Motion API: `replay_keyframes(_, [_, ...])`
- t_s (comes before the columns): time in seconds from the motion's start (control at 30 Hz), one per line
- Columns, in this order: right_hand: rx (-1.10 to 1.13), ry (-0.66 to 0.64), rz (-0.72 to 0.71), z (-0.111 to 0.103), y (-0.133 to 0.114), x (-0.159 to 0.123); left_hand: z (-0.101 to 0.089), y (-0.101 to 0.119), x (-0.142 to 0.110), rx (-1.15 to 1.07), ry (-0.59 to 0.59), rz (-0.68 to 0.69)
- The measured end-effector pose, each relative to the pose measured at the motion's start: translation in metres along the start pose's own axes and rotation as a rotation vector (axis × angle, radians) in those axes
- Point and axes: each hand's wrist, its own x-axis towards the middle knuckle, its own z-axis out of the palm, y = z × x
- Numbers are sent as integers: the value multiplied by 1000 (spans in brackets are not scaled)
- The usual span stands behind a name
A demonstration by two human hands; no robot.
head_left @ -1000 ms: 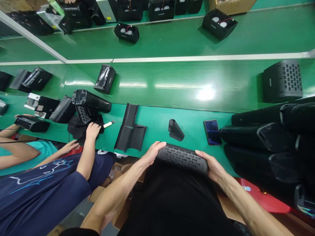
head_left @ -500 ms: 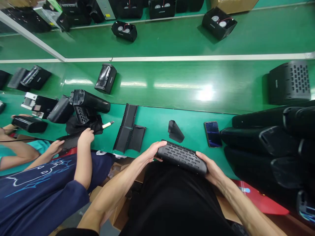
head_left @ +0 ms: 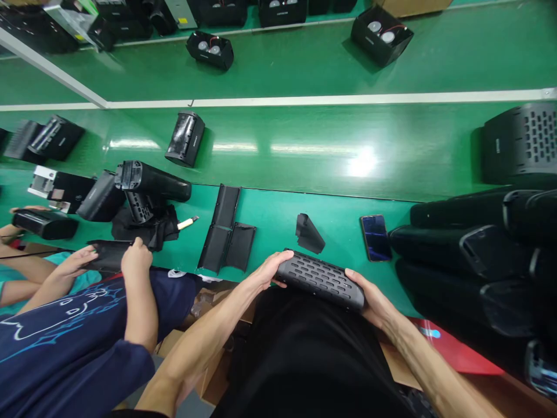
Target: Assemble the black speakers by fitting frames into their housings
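Observation:
A long black speaker grille [head_left: 319, 280] with rows of slots lies across my lap at the near edge of the green bench [head_left: 278, 226]. My left hand [head_left: 265, 271] grips its left end, fingers curled over the top. My right hand [head_left: 375, 298] is wrapped round its right end. The grille slants slightly, its right end lower. Just beyond it on the bench rest a small black folded piece [head_left: 308, 233] and a dark phone [head_left: 376, 237].
Flat black panels [head_left: 226, 230] lie left of my hands. Stacked black housings [head_left: 483, 249] fill the right side. A conveyor belt [head_left: 304, 145] carries black speaker bodies [head_left: 185, 138]. On my left, a person in a navy shirt [head_left: 65, 342] handles a black part.
I have tilted the grille a little and brought it nearer the bench edge. The person on the left has drawn a hand back from the pile and now holds a black part.

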Motion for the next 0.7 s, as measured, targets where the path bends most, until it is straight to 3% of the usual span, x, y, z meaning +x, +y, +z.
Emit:
replay_keyframes(0.27, [-41,-41,-7,-4,1,5,4,4,-4,3,28,0])
replay_keyframes(0.5, [-32,-169,-266,-16,18,0,1,4,-10,-40,40,277])
replay_keyframes(0.7, [65,-218,-442,-23,49,-14,-1,9,-16,13,-89,314])
